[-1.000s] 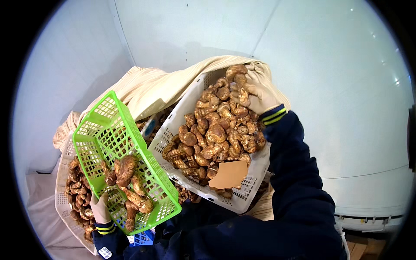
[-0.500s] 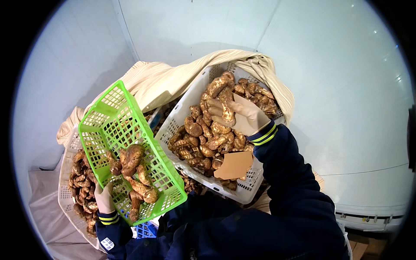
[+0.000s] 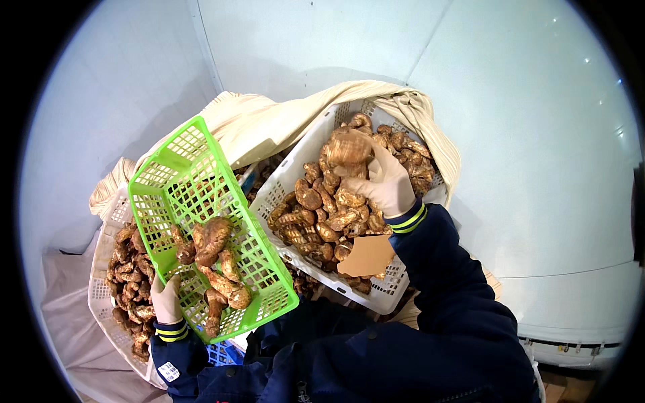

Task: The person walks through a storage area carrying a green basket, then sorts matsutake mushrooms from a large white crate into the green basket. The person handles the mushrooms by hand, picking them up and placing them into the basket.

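My gloved left hand [image 3: 166,300] grips the near left edge of a tilted green plastic basket [image 3: 258,236], with its fingers partly hidden behind the rim. Inside that basket lie several brown mushrooms [image 3: 213,240], gathered toward its lower part. My right hand [image 3: 390,183], also gloved, is closed around a large brown mushroom [image 3: 347,149], slightly blurred, above a white perforated crate [image 3: 274,190]. That crate is heaped with similar mushrooms [image 3: 328,233]. A torn piece of brown cardboard [image 3: 366,256] rests on the heap near my right wrist.
Left of the green basket, a second white crate [image 3: 101,295] holds more mushrooms. Striped cream cloth [image 3: 259,124] drapes behind and around the crates. Part of a blue basket [image 3: 224,354] shows below the green one. Pale walls [image 3: 537,168] stand behind and to the right.
My right hand has turned over with the mushroom, so its rounded cap now faces up, and the fingers have curled around it. The green basket has shifted slightly right in view.
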Tool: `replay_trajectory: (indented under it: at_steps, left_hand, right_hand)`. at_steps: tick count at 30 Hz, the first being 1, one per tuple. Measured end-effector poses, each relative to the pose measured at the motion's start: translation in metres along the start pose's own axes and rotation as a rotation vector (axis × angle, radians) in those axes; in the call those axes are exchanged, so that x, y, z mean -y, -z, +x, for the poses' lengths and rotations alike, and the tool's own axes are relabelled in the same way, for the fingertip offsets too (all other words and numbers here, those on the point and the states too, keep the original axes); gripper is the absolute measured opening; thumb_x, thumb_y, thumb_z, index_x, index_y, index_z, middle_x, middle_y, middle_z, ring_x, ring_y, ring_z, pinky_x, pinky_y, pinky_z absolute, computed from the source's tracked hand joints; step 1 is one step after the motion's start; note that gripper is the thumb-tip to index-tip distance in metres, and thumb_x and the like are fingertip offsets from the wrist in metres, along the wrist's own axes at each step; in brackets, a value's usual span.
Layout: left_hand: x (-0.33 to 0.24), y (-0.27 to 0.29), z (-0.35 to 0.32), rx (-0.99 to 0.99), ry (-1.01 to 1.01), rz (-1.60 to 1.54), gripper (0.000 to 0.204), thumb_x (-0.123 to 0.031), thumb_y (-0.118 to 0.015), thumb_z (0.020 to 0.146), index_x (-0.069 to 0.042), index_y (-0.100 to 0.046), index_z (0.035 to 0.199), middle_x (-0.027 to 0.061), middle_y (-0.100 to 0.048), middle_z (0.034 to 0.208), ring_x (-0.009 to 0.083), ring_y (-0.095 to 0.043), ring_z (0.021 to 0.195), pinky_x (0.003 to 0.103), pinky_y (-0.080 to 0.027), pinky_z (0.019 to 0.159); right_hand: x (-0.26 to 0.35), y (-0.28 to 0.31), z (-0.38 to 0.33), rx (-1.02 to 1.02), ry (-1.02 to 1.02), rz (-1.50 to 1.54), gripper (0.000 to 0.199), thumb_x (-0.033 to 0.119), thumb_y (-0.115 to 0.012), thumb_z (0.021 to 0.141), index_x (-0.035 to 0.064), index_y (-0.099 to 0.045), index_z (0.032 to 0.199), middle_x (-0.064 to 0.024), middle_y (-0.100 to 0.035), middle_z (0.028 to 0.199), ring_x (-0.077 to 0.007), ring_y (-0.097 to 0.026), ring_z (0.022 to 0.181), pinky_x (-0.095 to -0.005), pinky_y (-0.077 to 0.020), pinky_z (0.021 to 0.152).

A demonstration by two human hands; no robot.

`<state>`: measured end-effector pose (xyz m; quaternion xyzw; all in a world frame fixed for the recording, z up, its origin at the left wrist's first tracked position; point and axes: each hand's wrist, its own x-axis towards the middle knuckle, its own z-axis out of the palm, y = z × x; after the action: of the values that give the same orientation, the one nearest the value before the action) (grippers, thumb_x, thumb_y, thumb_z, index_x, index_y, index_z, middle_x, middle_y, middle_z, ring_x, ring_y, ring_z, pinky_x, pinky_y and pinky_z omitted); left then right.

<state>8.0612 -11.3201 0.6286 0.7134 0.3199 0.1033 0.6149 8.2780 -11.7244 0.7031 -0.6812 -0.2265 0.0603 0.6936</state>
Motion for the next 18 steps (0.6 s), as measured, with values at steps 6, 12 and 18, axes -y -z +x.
replay_trajectory:
  at_steps: [6, 12, 18]
  left_hand:
    - [0.005, 0.0, 0.001, 0.011, -0.021, -0.011, 0.033, 0.0, -0.052, 0.083, 0.004, -0.056, 0.115, 0.0047, -0.062, 0.097, 0.0097, -0.054, 0.079, 0.021, -0.043, 0.071]
    - [0.012, 0.003, 0.004, 0.018, -0.001, -0.042, 0.032, 0.0, -0.054, 0.083, 0.004, -0.057, 0.115, 0.0036, -0.063, 0.098, 0.0102, -0.055, 0.081, 0.022, -0.043, 0.072]
    - [0.013, 0.013, 0.015, 0.056, -0.025, 0.012, 0.034, 0.0, -0.052, 0.085, 0.003, -0.055, 0.119, 0.0054, -0.062, 0.103, 0.0124, -0.056, 0.087, 0.023, -0.044, 0.076]
  right_hand:
    - [-0.002, 0.001, -0.008, 0.049, 0.354, -0.751, 0.08, -0.013, -0.059, 0.062, 0.0052, -0.038, 0.138, -0.0153, -0.054, 0.124, -0.0278, -0.055, 0.11, -0.0342, -0.0432, 0.097]
    - [0.02, -0.04, -0.003, 0.225, 0.507, -0.821, 0.075, 0.004, -0.063, 0.066, 0.0041, -0.038, 0.137, -0.0152, -0.059, 0.079, -0.0312, -0.059, 0.072, -0.0402, -0.0486, 0.066]
    - [0.025, -0.154, 0.013, 0.349, 0.473, -1.049, 0.075, 0.025, -0.067, 0.077, 0.0053, -0.031, 0.14, -0.0119, -0.062, 0.092, -0.0287, -0.061, 0.084, -0.0392, -0.049, 0.069]
